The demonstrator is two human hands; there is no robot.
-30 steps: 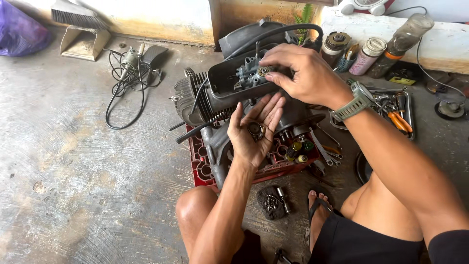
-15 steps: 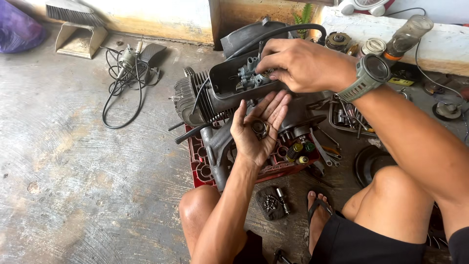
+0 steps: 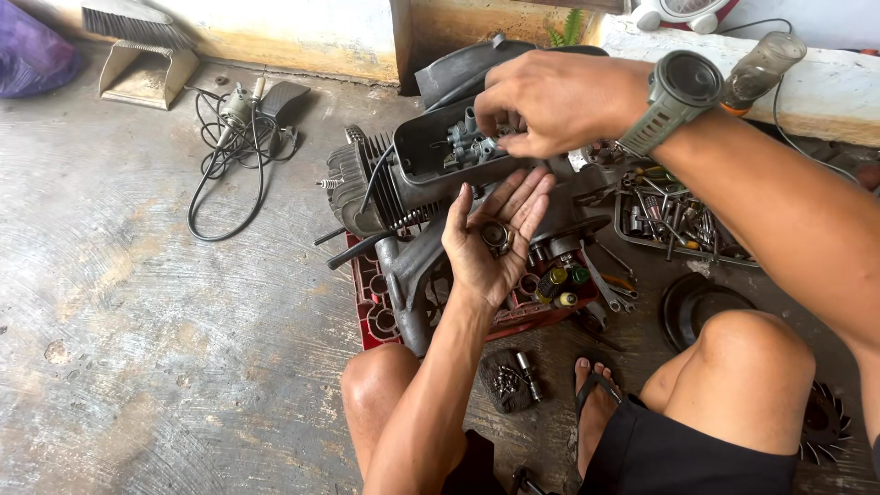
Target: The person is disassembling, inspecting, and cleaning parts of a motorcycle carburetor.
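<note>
A small finned engine (image 3: 385, 188) with a black housing lies on a red crate (image 3: 371, 307) on the concrete floor. My left hand (image 3: 490, 243) is held palm up just in front of it, cupping small round metal parts (image 3: 496, 236). My right hand (image 3: 550, 101), with a grey-green watch on the wrist, reaches over the engine; its fingertips pinch at the grey metal carburettor piece (image 3: 469, 145) inside the housing. What the fingers grip is too small to make out.
A tray of tools (image 3: 669, 220) sits right of the engine, screwdrivers (image 3: 559, 280) lie on the crate. A corded power tool (image 3: 240, 115), brush and dustpan (image 3: 142, 55) are at the back left. My knees and a sandalled foot (image 3: 596, 394) are near the front, by a black cup of bits (image 3: 507, 380).
My right hand has stayed on the carburettor while the view tilted and shifted. My left hand has opened flatter, palm up, showing the small parts.
</note>
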